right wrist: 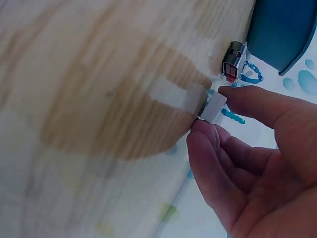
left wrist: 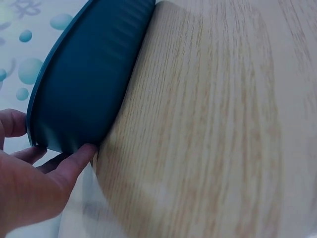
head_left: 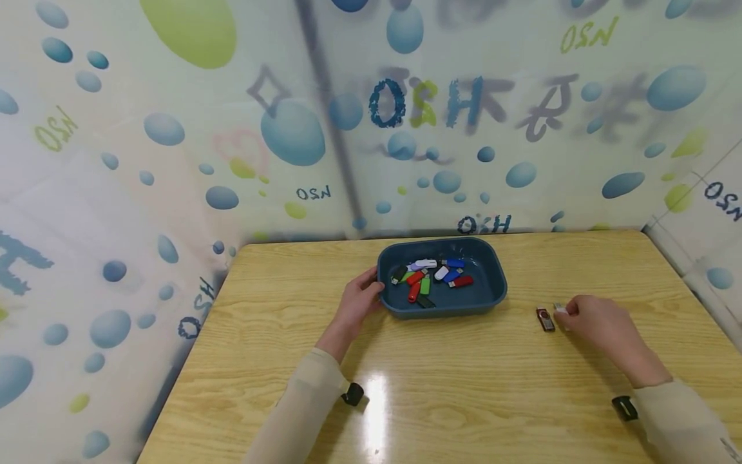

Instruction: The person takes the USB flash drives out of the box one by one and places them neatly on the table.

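A dark blue plastic bin (head_left: 498,298) stands toward the back of the table with several USB flash drives inside, among them red (head_left: 462,281), green (head_left: 426,285), blue, white and black ones. My left hand (head_left: 355,303) grips the bin's left end, its thumb at the rim; the left wrist view shows its fingers against the bin wall (left wrist: 89,74). To the right of the bin, my right hand (head_left: 599,323) pinches a small white USB flash drive (right wrist: 214,106) between thumb and fingertips, low over the table. Just left of it lies a dark red and silver swivel USB flash drive (head_left: 545,319).
The light wood table (head_left: 440,386) ends at the back against a wall covering (head_left: 359,187) printed with blue and green drops. A black strap end (head_left: 352,394) sticks out at the left cuff, and another (head_left: 625,408) at the right cuff.
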Motion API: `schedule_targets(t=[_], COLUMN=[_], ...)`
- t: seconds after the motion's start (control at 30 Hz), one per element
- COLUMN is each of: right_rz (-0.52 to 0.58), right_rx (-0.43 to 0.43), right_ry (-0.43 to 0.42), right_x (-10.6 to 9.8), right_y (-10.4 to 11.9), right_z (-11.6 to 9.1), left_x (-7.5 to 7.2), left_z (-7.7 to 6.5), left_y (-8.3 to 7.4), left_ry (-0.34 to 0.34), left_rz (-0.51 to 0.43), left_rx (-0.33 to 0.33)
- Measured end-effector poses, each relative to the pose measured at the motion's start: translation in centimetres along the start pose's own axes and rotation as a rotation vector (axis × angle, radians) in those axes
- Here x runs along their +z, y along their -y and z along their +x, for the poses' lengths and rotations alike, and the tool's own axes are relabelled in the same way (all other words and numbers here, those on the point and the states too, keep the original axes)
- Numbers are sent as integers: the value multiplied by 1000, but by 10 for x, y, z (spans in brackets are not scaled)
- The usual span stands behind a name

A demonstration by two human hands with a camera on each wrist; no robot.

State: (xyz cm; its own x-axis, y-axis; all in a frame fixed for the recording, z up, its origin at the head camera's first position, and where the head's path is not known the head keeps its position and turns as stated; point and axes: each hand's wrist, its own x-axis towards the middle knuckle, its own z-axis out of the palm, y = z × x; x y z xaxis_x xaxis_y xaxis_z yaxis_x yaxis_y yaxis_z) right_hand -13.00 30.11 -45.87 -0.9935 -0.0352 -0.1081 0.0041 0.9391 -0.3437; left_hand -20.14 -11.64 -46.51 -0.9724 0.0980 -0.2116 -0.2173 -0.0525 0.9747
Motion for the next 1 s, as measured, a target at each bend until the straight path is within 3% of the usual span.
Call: schedule_targets(t=[0.43,0.8,1.0], right_rz=[-1,17,-1], right_rx=[33,-8,-31], right_ry=[30,-18,-108], right_x=[0,-7,-18], right_y=[3,7,28], right_z=[2,-4,1], left_x=[-1,2,2], left_z=[-1,-1,-2], left_y=[1,1,2], left_ry=[21,6,11], left_rz=[-33,-30,-43], left_rx=[-11,-9,-9])
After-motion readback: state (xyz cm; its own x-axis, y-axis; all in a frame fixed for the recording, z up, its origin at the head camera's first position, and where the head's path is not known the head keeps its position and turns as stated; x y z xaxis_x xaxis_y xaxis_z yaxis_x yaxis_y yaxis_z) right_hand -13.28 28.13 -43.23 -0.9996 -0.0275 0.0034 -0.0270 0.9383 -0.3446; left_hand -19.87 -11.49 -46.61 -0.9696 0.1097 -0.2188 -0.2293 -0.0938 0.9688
